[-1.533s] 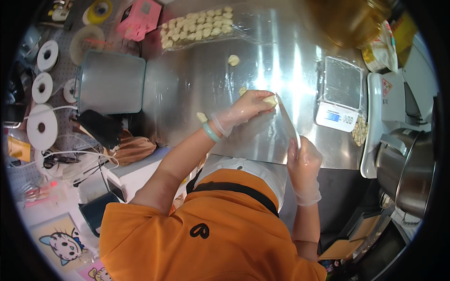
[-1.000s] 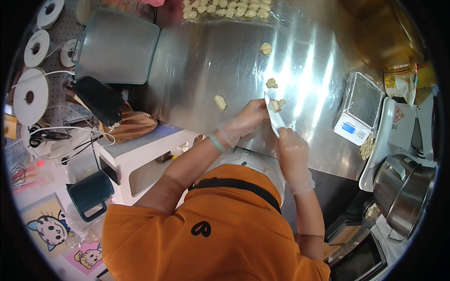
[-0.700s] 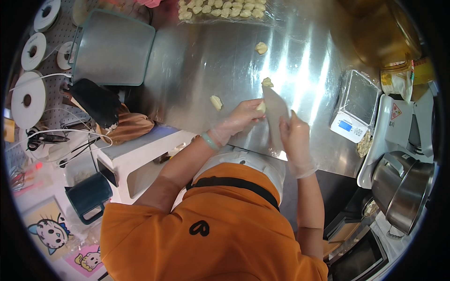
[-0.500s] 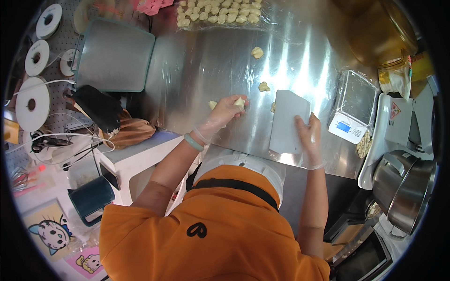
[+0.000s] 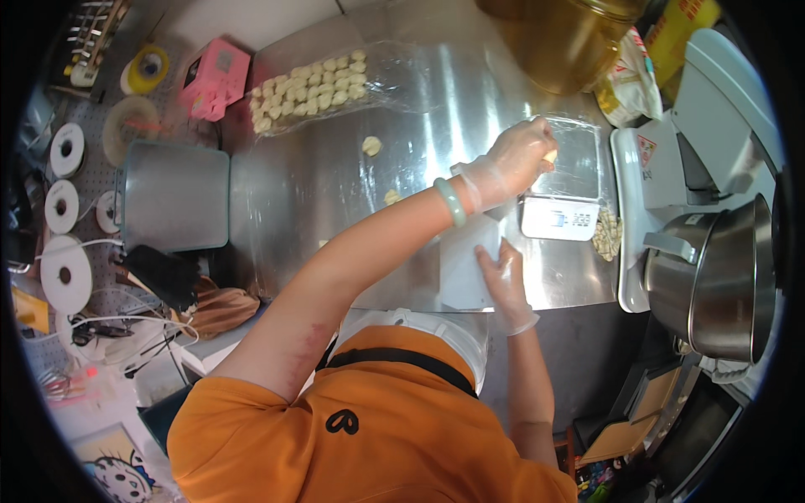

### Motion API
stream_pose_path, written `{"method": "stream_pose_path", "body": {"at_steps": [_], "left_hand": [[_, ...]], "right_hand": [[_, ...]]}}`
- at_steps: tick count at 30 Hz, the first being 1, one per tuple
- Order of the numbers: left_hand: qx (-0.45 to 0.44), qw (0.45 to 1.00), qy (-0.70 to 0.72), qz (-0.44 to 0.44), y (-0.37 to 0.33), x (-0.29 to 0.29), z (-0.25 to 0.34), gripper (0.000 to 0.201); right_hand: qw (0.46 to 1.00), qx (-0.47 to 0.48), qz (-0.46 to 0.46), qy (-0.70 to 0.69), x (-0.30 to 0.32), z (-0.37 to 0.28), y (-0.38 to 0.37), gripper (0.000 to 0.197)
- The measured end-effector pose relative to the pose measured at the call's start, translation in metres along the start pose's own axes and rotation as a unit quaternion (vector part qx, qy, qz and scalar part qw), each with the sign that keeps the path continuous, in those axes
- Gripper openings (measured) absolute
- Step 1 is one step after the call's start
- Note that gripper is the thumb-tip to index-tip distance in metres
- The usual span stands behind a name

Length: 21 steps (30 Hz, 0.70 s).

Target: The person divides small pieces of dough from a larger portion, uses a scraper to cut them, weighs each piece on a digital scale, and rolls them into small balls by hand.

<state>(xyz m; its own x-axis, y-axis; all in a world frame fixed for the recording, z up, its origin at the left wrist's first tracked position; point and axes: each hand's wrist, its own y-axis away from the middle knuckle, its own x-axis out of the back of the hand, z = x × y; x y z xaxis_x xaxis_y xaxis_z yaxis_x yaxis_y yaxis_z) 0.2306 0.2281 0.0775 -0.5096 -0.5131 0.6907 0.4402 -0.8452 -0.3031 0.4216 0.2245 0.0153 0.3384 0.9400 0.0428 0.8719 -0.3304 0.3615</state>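
Note:
Gloved in clear plastic, my left hand [image 5: 521, 158] is closed on a small piece of pale dough [image 5: 550, 156] over the near-left part of the kitchen scale [image 5: 560, 220]. The scale is white with a film-wrapped plate. My left forearm crosses the table in front of me. My right hand [image 5: 506, 281], also gloved, grips the right edge of a flat white dough scraper [image 5: 465, 272] near the table's front edge; my left wrist partly covers the view around its top. Two dough pieces, one farther back [image 5: 371, 146] and one against my left forearm [image 5: 392, 197], lie on the steel table [image 5: 285, 189].
Many dough pieces sit in rows on plastic film [image 5: 310, 90] at the back left. Right of the scale stand a white tray [image 5: 629, 251], metal bowls [image 5: 713, 277] and a bag of nuts or similar bits [image 5: 608, 235]. A large amber container [image 5: 570, 42] is behind it.
My left hand has swung right with the dough piece, from left of the scraper to over the scale. My right hand keeps hold of the scraper. The whole view has shifted.

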Motion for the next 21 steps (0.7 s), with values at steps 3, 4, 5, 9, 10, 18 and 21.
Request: {"method": "stream_pose_path", "body": {"at_steps": [3,4,5,9,10,18,21], "left_hand": [[-0.026,0.996,-0.058,-0.058,-0.028,-0.042,-0.012,0.027],[-0.013,0.994,-0.067,-0.09,-0.035,-0.051,-0.014,0.032],[0.002,0.99,-0.077,-0.121,-0.04,-0.058,-0.016,0.036],[-0.006,0.99,-0.073,-0.12,-0.032,-0.062,-0.027,0.053],[-0.005,0.994,-0.041,-0.1,-0.026,-0.053,-0.026,0.053],[0.335,0.89,0.31,-0.01,0.113,0.062,-0.039,0.043],[0.453,0.746,0.488,0.003,0.163,0.061,-0.025,0.048]], "right_hand": [[1.0,0.015,0.022,0.006,-0.001,-0.001,0.01,0.025],[0.999,0.022,0.031,-0.01,-0.003,-0.002,0.013,0.025],[0.999,0.009,0.03,-0.014,-0.001,-0.007,0.015,0.026],[0.998,0.017,0.048,0.027,0.005,-0.012,0.018,0.026],[0.998,0.009,0.051,0.023,0.01,-0.008,0.017,0.026],[0.985,-0.064,0.062,-0.15,0.02,-0.025,-0.001,0.027],[0.979,-0.084,0.052,-0.179,0.011,-0.038,-0.004,0.029]]}}
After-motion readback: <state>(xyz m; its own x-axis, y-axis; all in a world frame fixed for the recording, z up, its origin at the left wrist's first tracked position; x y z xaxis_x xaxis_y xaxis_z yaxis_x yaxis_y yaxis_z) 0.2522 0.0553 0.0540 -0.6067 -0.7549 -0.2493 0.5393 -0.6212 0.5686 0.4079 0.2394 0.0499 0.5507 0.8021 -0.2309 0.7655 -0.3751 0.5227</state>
